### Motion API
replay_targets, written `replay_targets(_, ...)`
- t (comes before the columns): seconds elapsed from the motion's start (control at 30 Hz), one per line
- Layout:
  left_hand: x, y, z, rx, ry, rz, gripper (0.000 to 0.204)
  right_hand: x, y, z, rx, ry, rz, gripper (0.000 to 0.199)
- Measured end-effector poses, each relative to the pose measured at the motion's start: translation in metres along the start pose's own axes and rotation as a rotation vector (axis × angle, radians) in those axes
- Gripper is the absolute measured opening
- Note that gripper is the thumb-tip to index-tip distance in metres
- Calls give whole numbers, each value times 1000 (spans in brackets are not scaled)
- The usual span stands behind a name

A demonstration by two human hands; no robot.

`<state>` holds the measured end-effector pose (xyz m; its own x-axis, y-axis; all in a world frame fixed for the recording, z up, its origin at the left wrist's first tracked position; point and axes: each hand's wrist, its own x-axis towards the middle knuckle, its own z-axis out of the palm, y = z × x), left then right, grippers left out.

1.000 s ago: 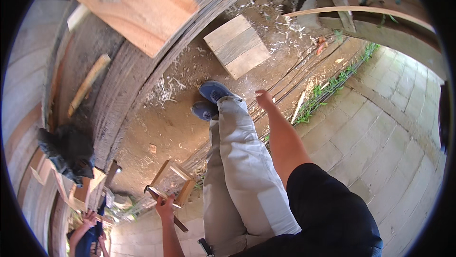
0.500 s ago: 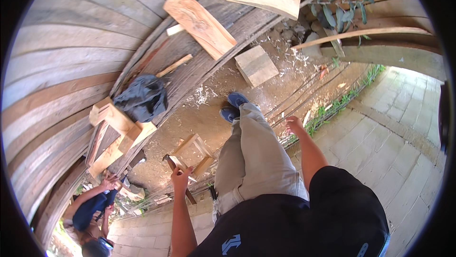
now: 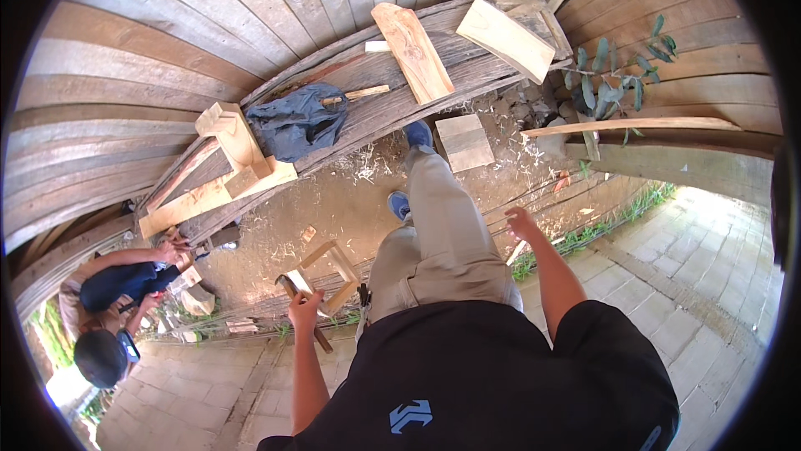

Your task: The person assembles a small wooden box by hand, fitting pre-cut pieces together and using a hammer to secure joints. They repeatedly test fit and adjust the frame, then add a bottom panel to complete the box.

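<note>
My left hand [image 3: 303, 309] is closed around a hammer [image 3: 321, 339], whose wooden handle sticks out below the fist and whose dark head shows above it. In the same grip is a small frame of pale wood [image 3: 343, 262], hanging just beyond the fingers; how the fingers divide between the two is hidden. My right hand [image 3: 521, 223] hangs out to the right, fingers loosely bent and apart, holding nothing.
A long plank bench [image 3: 367, 121] curves ahead, carrying a reddish board [image 3: 415, 55], a pale board [image 3: 506, 38], a black plastic bag [image 3: 299, 121] and a joined wooden piece [image 3: 238, 146]. A wooden block [image 3: 465, 143] sits on the dirt. At left another person [image 3: 108, 309] crouches.
My legs have stepped apart, one foot now close to the bench beside the block. The bench has come nearer and swung in view. The hammer and frame stay in my left hand.
</note>
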<state>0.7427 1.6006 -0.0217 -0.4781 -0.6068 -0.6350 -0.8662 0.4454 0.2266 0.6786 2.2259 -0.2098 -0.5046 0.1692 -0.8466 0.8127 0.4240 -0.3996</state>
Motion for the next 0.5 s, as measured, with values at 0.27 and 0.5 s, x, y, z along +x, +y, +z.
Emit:
replay_targets(0.27, -13, -36, -8, 7, -17, -129, 57, -24, -150, -2, 43, 39, -254, 32)
replay_targets(0.5, -2, -12, 11, -49, -59, -120, 58, -44, -153, -30, -120, 56, -316, 31)
